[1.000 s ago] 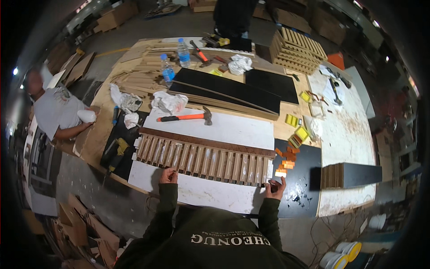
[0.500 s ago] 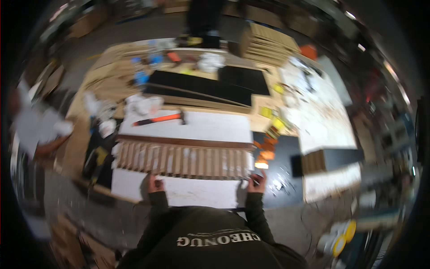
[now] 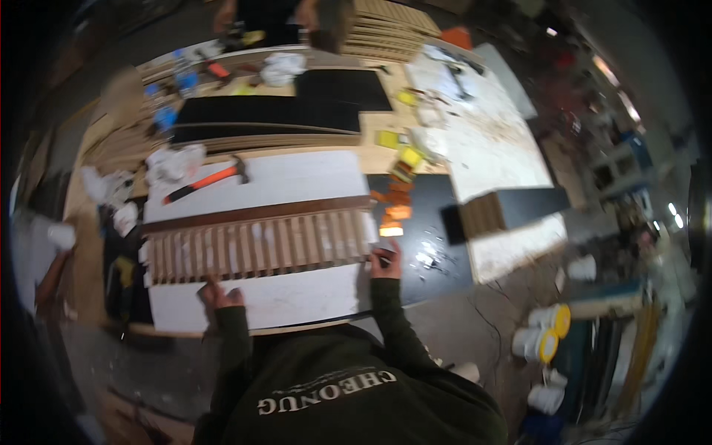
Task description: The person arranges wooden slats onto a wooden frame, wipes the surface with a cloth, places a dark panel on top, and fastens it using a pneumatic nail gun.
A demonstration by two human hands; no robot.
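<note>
A row of narrow brown wooden strips [image 3: 256,245] stands side by side on a white board [image 3: 297,297], with a long reddish-brown strip [image 3: 259,213] along the far side. At the row's near edge, left of its middle, is my left hand [image 3: 222,295], fingers stretched toward the strips and apart. By the row's near right corner, my right hand [image 3: 386,262] has its fingers curled; what is inside them is too blurred to name. Beyond the row lies a hammer [image 3: 209,180] with an orange and black handle.
Black panels [image 3: 267,115] lie across the table's far part. Orange and yellow pieces [image 3: 398,194] trail along the right, beside a block of stacked boards [image 3: 482,215]. A power drill [image 3: 122,273] is at left. Another person's hands [image 3: 305,15] show beyond the far edge.
My view has swung, so the table sits further left and higher. My left hand has shifted slightly right along the row. My right hand stays by the right corner.
</note>
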